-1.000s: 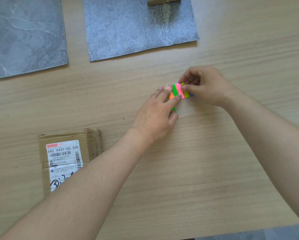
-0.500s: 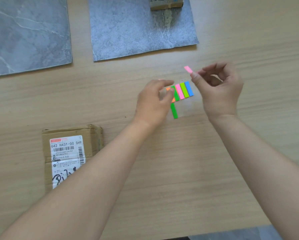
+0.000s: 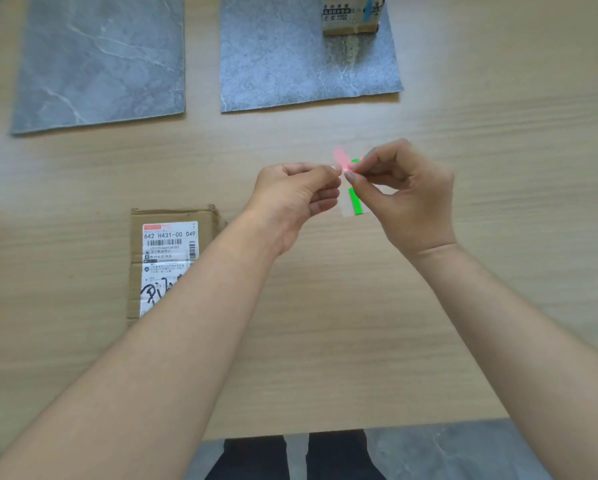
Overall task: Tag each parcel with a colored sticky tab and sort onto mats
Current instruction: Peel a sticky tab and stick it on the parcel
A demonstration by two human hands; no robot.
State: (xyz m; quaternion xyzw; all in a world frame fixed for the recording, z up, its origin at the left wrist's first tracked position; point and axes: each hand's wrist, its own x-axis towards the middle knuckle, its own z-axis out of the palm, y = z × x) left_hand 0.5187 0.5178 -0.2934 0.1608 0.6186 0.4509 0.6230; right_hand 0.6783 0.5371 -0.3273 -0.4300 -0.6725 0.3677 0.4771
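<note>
Above table (image 3: 325, 341): both hands, left (image 3: 290, 199), right (image 3: 408, 199), pinching pink tab (image 3: 340, 156).

view: head camera only, worn by the person | facing: forward and steeply down on the wooden table (image 3: 463, 306) | nearness: close, both forearms fill the lower part | edges: near table edge at bottom, wide-angle bending | shared: no second view

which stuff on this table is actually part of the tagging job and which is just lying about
In the job:
pink tab pinched between both hands
sheet of tabs
untagged parcel
parcel on the right mat
left mat

Lying about:
nothing visible
</note>
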